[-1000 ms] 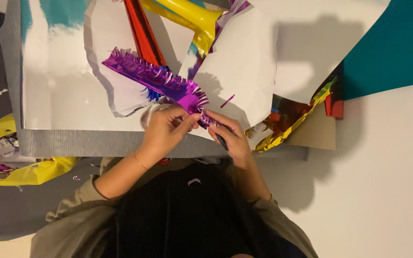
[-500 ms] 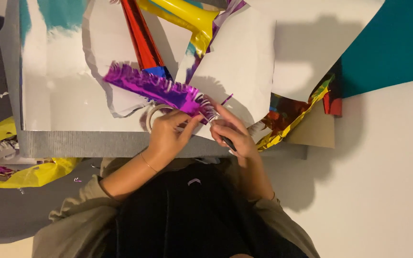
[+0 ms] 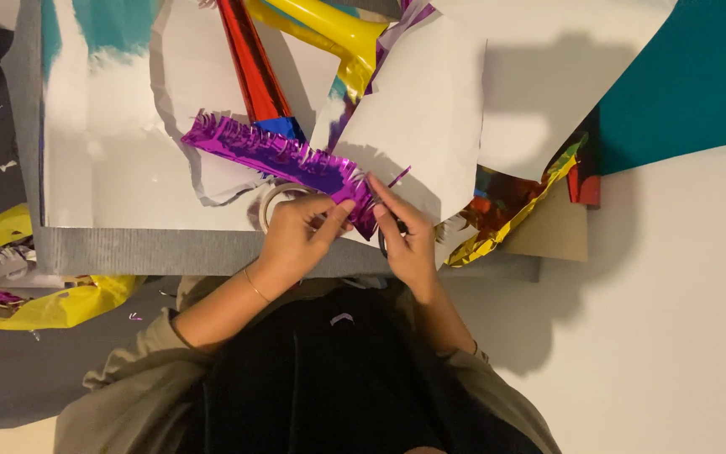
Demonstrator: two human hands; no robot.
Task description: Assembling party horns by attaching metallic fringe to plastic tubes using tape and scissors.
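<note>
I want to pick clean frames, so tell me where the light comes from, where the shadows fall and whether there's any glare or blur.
Head view: warm, dim light; a soft shadow spreads on the pale surface right of the person; a darker one crosses the white paper. Glare glints on the purple foil fringe and yellow foil. Left hand and right hand look only slightly soft.
</note>
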